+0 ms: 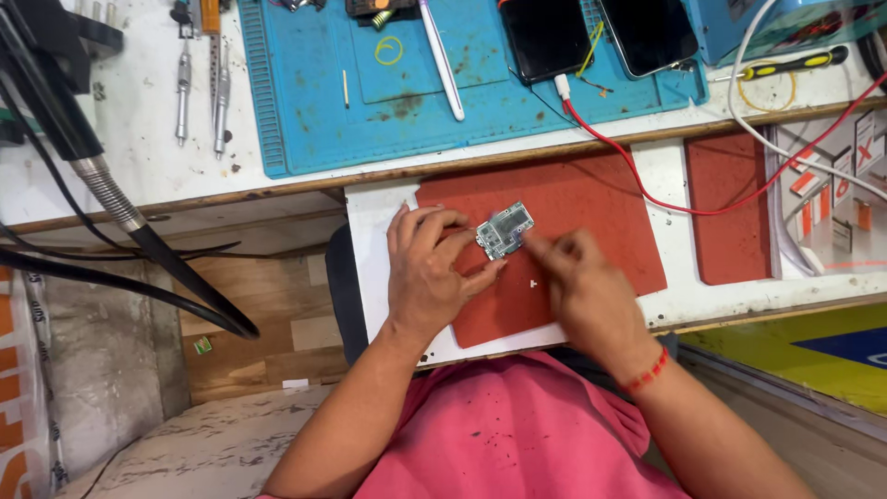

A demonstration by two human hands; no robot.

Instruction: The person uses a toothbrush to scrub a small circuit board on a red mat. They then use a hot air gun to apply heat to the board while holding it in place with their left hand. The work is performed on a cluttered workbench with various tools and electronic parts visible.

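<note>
A small phone circuit board with metal shields lies tilted on a red mat on a white pull-out shelf. My left hand holds the board by its left edge between thumb and fingers. My right hand presses on the board's right edge with its fingertips; whether it holds a tool I cannot tell, since it is blurred. A red thread band circles my right wrist.
Above, a blue work mat carries two dark phones, a white stylus-like tool and small parts. A red cable crosses the red mat. Screwdrivers lie at left; black hoses hang left. A second red mat lies right.
</note>
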